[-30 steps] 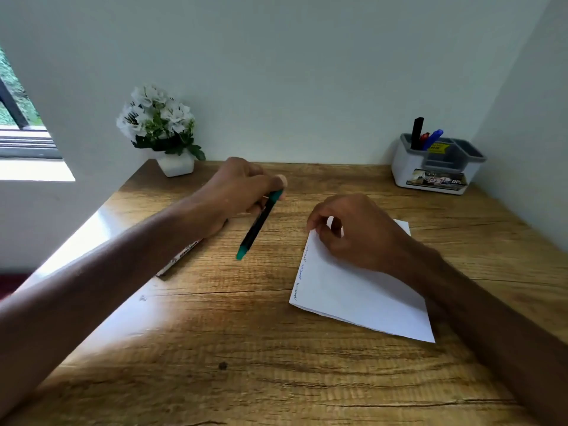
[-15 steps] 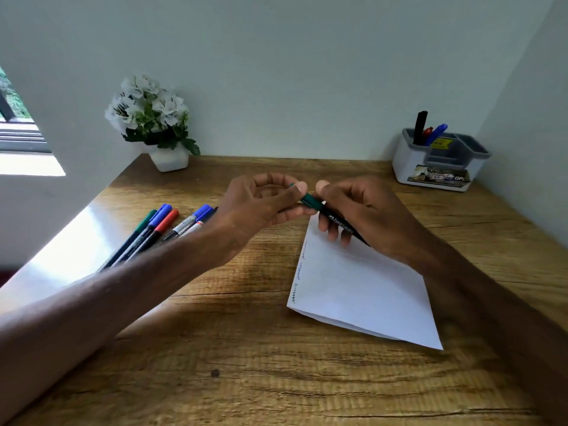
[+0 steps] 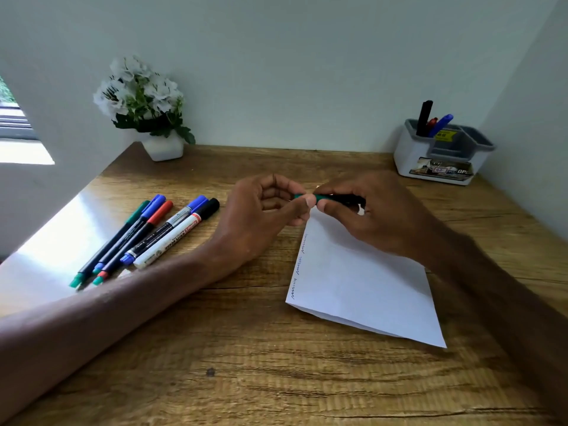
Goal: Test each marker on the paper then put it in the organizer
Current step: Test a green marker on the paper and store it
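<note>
While spare markers (image 3: 147, 238) lie fanned near the tabletop's (image 3: 246, 364) left edge, I see the left hand (image 3: 261, 216) pinching one end of the green marker (image 3: 319, 197), the right hand (image 3: 378, 216) gripping its barrel above the paper's (image 3: 362, 287) far end; the organizer (image 3: 436, 161) stands back right.

Looks like a home study nook or small office corner: wood-grain desk (image 3: 215, 348) set between plain pale walls (image 3: 307, 72), potted white flowers (image 3: 141, 96) beside a window (image 3: 12, 124), organizer (image 3: 412, 155), markers (image 3: 147, 235) and paper (image 3: 362, 287) laid out.
</note>
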A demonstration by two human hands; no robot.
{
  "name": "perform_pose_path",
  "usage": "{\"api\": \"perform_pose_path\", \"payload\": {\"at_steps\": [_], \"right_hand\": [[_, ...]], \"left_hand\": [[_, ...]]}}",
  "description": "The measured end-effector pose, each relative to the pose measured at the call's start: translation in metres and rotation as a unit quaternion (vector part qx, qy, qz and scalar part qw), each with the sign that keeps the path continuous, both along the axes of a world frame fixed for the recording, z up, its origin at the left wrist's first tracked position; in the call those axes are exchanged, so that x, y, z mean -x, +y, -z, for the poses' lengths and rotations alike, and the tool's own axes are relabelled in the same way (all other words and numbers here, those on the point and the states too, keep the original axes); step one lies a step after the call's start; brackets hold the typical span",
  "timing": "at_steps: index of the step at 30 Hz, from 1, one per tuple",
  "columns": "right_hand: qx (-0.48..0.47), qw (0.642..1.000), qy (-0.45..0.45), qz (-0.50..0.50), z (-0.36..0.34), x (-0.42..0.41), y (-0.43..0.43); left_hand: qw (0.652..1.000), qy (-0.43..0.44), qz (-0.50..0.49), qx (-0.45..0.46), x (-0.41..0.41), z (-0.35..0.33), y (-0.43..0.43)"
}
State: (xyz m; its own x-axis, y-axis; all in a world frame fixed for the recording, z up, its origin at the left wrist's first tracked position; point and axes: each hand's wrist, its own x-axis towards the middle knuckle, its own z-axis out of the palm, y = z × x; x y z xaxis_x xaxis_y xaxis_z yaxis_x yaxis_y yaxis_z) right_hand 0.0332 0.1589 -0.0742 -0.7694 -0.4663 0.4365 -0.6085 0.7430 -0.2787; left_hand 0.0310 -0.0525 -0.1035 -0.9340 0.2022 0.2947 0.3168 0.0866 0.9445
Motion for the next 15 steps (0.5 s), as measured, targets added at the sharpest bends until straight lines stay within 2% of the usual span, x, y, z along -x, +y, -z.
{"api": "perform_pose_path", "payload": {"at_steps": [8, 12, 15], "right_hand": [[-0.040, 0.996, 0.079, 0.023, 0.0012, -0.0049, -0.0041], [-0.049, 0.994, 0.080, 0.047, -0.0014, -0.0070, -0.0012], [-0.069, 0.993, 0.088, 0.048, -0.0030, -0.0067, 0.0020]], "left_hand": [[0.999, 0.036, 0.001, 0.018, 0.0024, 0.0015, -0.0016], [0.998, 0.055, -0.008, 0.024, 0.0053, 0.0037, -0.0035], [0.994, 0.076, -0.006, 0.079, 0.0071, 0.0026, -0.0054]]}}
